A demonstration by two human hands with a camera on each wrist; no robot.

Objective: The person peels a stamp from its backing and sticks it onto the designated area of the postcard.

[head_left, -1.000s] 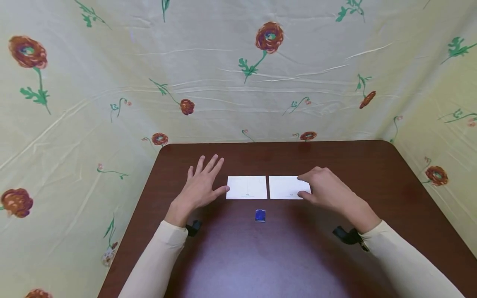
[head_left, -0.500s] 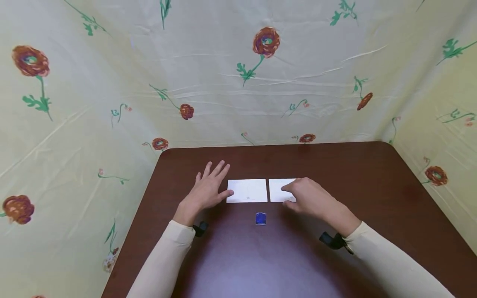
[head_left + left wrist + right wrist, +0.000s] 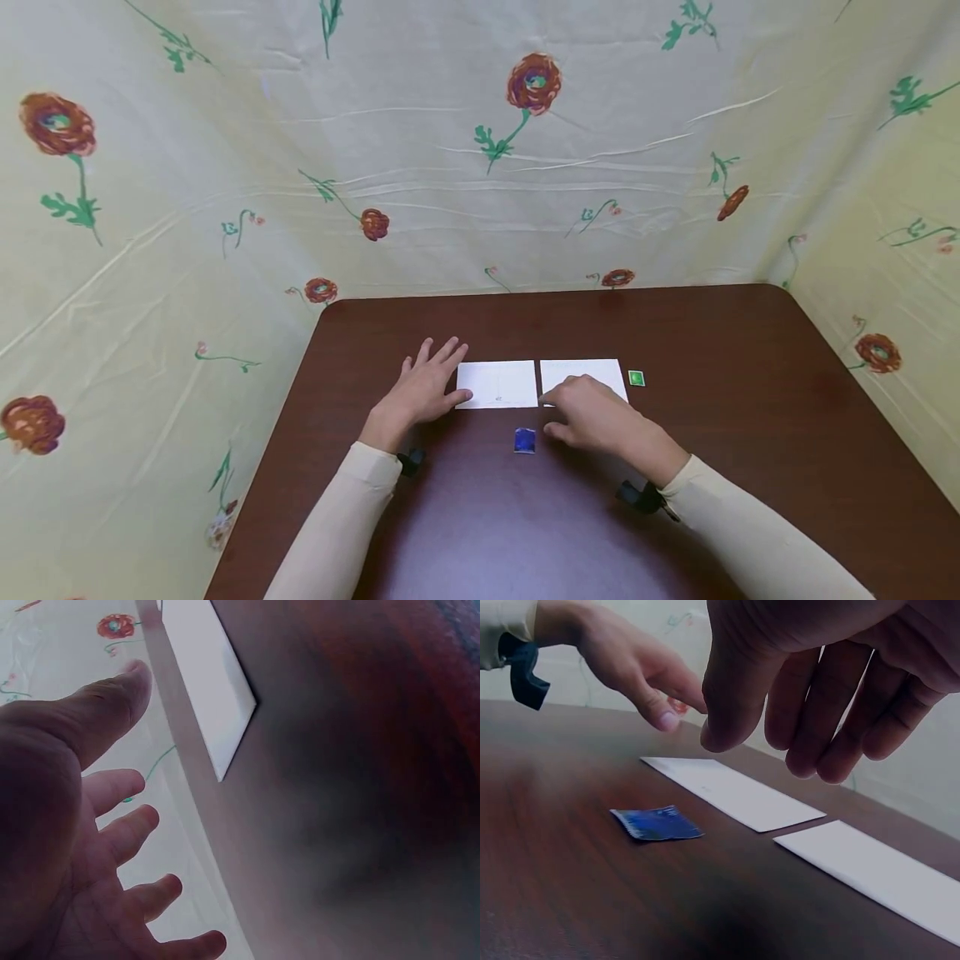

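Two white cards, the left card [image 3: 497,384] and the right card [image 3: 581,369], lie side by side with a narrow gap between them. My left hand [image 3: 420,390] is spread at the left card's outer edge, its thumb overlapping that edge in the head view. My right hand [image 3: 596,412] hovers over the near part of the right card and hides some of it. In the right wrist view its fingers [image 3: 832,712] hang loosely bent and hold nothing. A small blue square with a jagged edge [image 3: 525,441] lies just in front of the cards.
A small green stamp-like square with a pale border [image 3: 636,378] lies right of the right card. The brown table [image 3: 480,533] reaches back to a flowered cloth [image 3: 420,167] hanging behind it and at both sides. Dark straps circle both wrists.
My right hand has moved left and nearer across the right card. The green square, hidden before, now shows beside that card. The left hand has shifted slightly right.
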